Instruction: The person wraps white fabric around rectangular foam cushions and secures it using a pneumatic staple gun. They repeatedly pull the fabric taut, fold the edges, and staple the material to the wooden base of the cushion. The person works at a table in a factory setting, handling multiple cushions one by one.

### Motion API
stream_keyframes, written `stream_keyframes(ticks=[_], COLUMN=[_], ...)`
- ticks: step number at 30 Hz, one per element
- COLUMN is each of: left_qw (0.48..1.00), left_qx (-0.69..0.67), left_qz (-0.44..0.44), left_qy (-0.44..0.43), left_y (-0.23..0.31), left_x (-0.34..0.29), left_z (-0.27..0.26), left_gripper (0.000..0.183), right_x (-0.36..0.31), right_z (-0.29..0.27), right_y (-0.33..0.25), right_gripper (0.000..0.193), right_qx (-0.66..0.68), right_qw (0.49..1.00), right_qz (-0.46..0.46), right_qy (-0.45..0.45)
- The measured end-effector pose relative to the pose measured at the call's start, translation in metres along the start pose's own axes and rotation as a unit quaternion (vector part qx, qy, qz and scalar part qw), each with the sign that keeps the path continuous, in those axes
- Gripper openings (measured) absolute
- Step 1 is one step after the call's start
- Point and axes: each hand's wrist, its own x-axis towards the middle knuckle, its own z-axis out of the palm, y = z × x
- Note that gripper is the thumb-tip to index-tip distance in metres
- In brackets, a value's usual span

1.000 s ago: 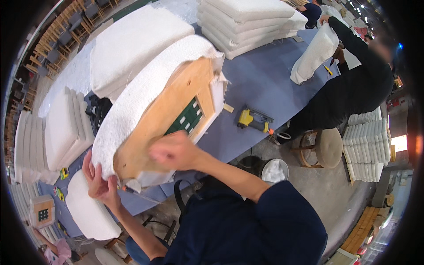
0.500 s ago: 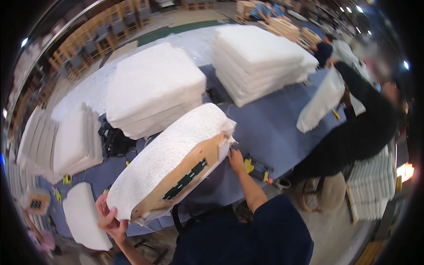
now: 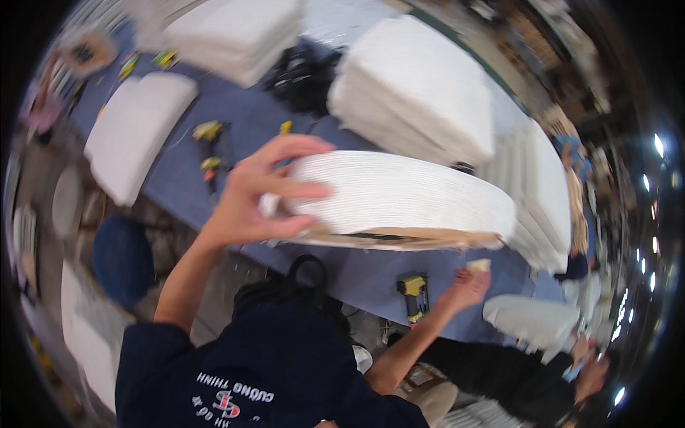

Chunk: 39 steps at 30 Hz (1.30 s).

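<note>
A curved padded chair panel (image 3: pixel 407 196) with white ribbed fabric and a wooden underside is tilted up in front of me. My left hand (image 3: pixel 275 189) grips its left end, fingers spread over the fabric and thumb at the lower edge. Beyond the panel's right end, apart from it, my right hand (image 3: pixel 467 287) is closed on a small pale piece (image 3: pixel 479 265), too blurred to name. Near that hand, a yellow and black power tool (image 3: pixel 412 294) lies at the table's near edge. Another yellow and black tool (image 3: pixel 208 143) lies left of the panel.
White padded stacks (image 3: pixel 421 85) stand on the blue-covered table (image 3: pixel 178 160), beside a black bag (image 3: pixel 307 75). A loose white panel (image 3: pixel 135 128) lies at the left edge. A co-worker in black (image 3: pixel 492 378) is at the right with another white cushion (image 3: pixel 531 317).
The view has swung round. The panel now lies more level across it, its wooden underside mostly turned away. My right hand has come off the panel's end and holds a small pale piece.
</note>
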Motion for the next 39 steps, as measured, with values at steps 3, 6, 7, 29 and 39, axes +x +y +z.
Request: stream_keyframes(ticks=[3,6,7,29,39], left_qw=[0.996,0.993,0.994,0.985,0.985], left_qx=[-0.067,-0.09,-0.083,-0.14,-0.152], left_qz=[0.031,0.051,0.041,-0.039,-0.034], left_qy=[0.041,0.056,0.053,0.097,0.076], left_y=[-0.001,-0.002,-0.002,0.009,0.018], left_x=[-0.015,-0.019,-0.019,-0.049,-0.066], left_z=[-0.008,-0.003,-0.002,0.01,0.023], left_gripper=[0.046,0.052,0.059,0.096,0.098], right_x=[-0.035,-0.115,-0.13,-0.205,-0.203], right_z=[0.088,0.167,0.181,0.236,0.209], right_y=[-0.127,-0.203,-0.213,-0.243,-0.259], right_gripper=[0.044,0.05,0.051,0.062,0.066], right_qx=[0.03,0.058,0.022,-0.27,-0.311], right_qw=[0.987,0.95,0.929,0.787,0.725], right_qz=[-0.087,-0.139,-0.167,-0.074,-0.068], right_qy=[-0.135,-0.274,-0.33,-0.549,-0.61])
